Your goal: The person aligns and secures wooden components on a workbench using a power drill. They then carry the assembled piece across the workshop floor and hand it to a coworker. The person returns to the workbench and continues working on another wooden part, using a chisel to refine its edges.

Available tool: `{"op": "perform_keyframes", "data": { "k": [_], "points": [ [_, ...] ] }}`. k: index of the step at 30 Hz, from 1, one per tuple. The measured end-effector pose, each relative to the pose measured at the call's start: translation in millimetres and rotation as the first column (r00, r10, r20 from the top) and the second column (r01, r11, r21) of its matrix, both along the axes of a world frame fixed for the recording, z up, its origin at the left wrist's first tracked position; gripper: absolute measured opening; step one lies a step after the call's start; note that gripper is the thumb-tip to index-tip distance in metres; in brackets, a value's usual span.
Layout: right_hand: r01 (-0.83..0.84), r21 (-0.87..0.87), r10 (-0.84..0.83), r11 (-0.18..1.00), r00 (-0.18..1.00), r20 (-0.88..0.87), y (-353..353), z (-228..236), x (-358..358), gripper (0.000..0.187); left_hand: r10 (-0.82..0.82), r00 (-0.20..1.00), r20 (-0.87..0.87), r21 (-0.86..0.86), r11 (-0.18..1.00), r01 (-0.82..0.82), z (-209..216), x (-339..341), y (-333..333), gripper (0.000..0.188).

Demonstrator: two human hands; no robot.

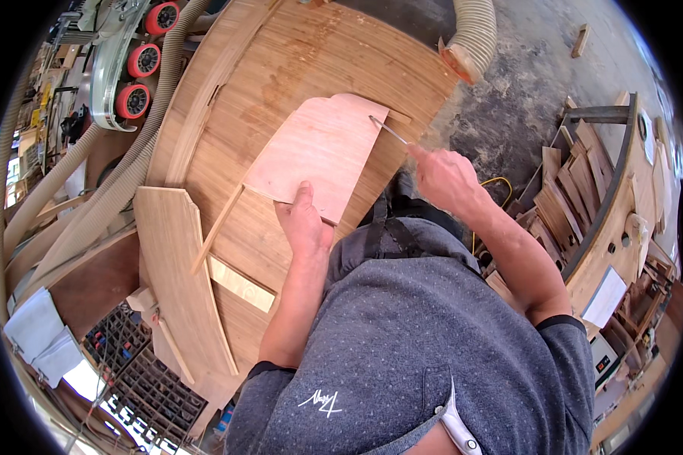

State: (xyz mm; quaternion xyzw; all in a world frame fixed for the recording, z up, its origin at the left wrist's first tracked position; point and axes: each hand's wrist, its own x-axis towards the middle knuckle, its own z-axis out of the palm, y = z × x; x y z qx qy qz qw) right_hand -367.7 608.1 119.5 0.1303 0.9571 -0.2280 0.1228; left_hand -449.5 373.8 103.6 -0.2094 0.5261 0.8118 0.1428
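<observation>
My left hand [305,224] lies flat on the near edge of the pinkish plywood panel [319,152] lying on the surface [281,61], right hand [444,178] fisted on a thin metal tool [387,129] at the panel's far-right corner; weak pressure, and I judge the panel skates, tool slipping off.

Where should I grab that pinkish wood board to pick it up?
Grip the pinkish board probably at its near straight edge, coming from the person's side. That edge is bare beside the left hand pressing on it. The far curved corner is busy: the right hand holds a thin metal tool there.
</observation>
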Motion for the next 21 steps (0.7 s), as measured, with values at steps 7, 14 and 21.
{"op": "perform_keyframes", "data": {
  "k": [7, 14, 21],
  "points": [
    [0.032, -0.044, -0.033, 0.998, 0.999, -0.015, -7, -5, 6, 0.038, 0.019, 1.0, 0.009, -0.056, 0.998, -0.018, -3, 3, -1, 0.046],
    [0.152, -0.087, -0.15, 0.985, 0.988, 0.034, -21, -8, 1, 0.036, 0.015, 1.0, 0.025, -0.041, 0.999, -0.014, -2, 4, -1, 0.047],
    [0.41, -0.413, -0.437, 0.813, 0.899, 0.031, -37, -47, 11, 0.033, 0.039, 0.999, 0.024, -0.005, 0.999, -0.039, -4, 9, -1, 0.048]
  ]
}}
